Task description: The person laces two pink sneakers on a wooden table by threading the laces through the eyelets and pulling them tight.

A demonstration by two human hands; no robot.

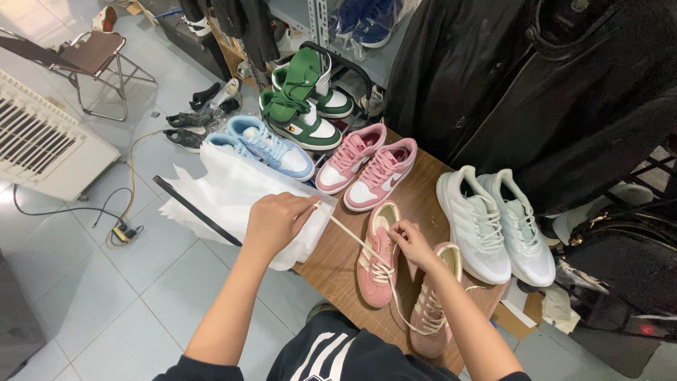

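Your left hand [276, 220] is pinched shut on the free end of the cream lace [350, 236], drawing it taut up and away from the pink sneaker [377, 257] on the wooden table [331, 264]. The lace runs in a straight slant from that pinch down to your right hand [412, 243], the nearer one, whose fingers are closed on the lace at the eyelets, the shoe's long axis pointing away from you.

Not much packaging here

Just white wrapping paper [233, 194] spread at the table's left edge, and a flattened brown cardboard piece [513, 321] on the floor beside the table's right end.
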